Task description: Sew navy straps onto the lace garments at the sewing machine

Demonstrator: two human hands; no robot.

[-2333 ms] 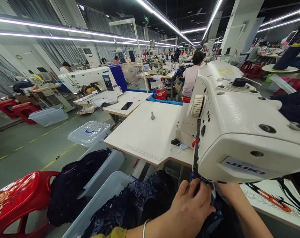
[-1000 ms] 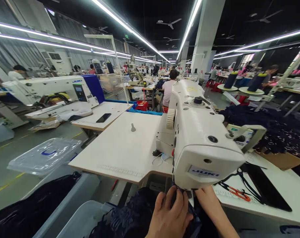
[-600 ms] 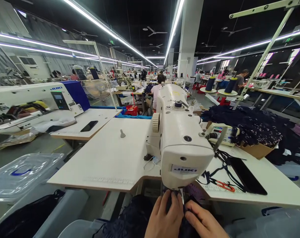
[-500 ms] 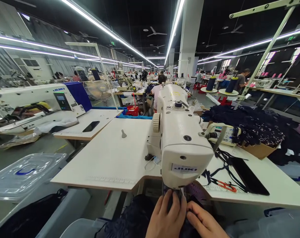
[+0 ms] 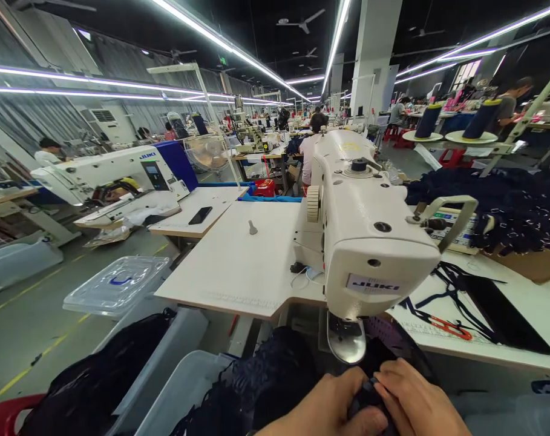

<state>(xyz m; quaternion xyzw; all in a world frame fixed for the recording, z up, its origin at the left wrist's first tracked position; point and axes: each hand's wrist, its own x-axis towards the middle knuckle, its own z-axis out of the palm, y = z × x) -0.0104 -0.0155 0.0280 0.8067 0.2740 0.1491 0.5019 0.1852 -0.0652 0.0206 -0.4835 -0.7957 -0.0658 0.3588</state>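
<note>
My left hand (image 5: 333,406) and my right hand (image 5: 417,396) are close together at the bottom of the view, just in front of the sewing machine. Pinched between them is a piece of dark navy fabric (image 5: 368,396); my fingers hide much of it. The white sewing machine (image 5: 363,224) stands above and beyond my hands. Under its head a shiny rounded metal plate (image 5: 347,345) shows, apart from my fingertips. A heap of dark fabric (image 5: 275,369) lies to the left of my left hand.
White worktable (image 5: 238,266) with a small grey metal piece (image 5: 253,227) on the left. To the right lie orange-handled snips (image 5: 451,327), dark straps (image 5: 438,290) and a black flat slab (image 5: 506,315). Plastic bins (image 5: 188,327) stand left, and navy garments (image 5: 510,206) are piled right.
Both hands have drawn back from under the machine head towards me with the fabric, uncovering the metal plate. The whole view has swung left, so things sit further right.
</note>
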